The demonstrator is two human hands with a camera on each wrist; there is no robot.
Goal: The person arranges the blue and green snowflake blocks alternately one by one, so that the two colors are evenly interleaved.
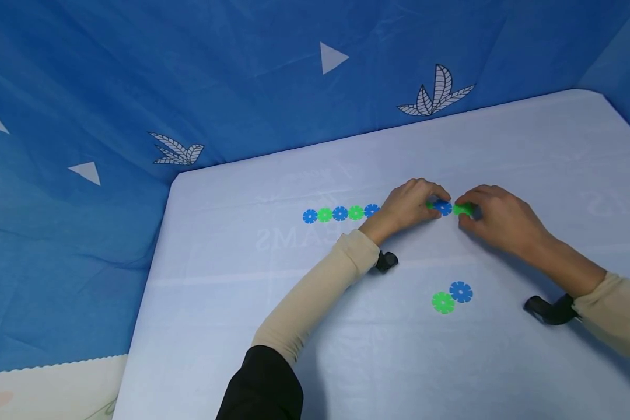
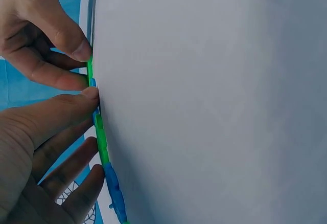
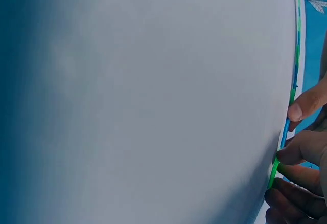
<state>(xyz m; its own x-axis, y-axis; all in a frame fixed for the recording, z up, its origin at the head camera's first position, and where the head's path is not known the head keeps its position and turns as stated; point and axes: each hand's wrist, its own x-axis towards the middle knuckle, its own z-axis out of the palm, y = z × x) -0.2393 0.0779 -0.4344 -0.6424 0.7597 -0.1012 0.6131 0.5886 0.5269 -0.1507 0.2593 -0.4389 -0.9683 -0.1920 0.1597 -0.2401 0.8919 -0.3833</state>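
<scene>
A row of flat notched plastic discs, alternating blue and green, (image 1: pixel 339 214) lies across the table, partly covered by my left hand (image 1: pixel 410 203). That hand pinches a blue disc (image 1: pixel 443 207) toward the row's right end between thumb and fingers. My right hand (image 1: pixel 504 219) pinches a green disc (image 1: pixel 461 209) right beside it, thumb on the near face. In the left wrist view, the green disc (image 2: pixel 90 70) and the blue one meet edge to edge. The right wrist view shows the green disc (image 3: pixel 273 173) in line with the long row.
Nearer the front of the white-covered table (image 1: pixel 215 326), a green disc (image 1: pixel 443 303) and a blue disc (image 1: pixel 461 291) lie with their edges together. Black wrist-worn pieces show below the left forearm (image 1: pixel 386 261) and by the right sleeve (image 1: pixel 550 310). Blue patterned cloth (image 1: pixel 241 76) hangs behind.
</scene>
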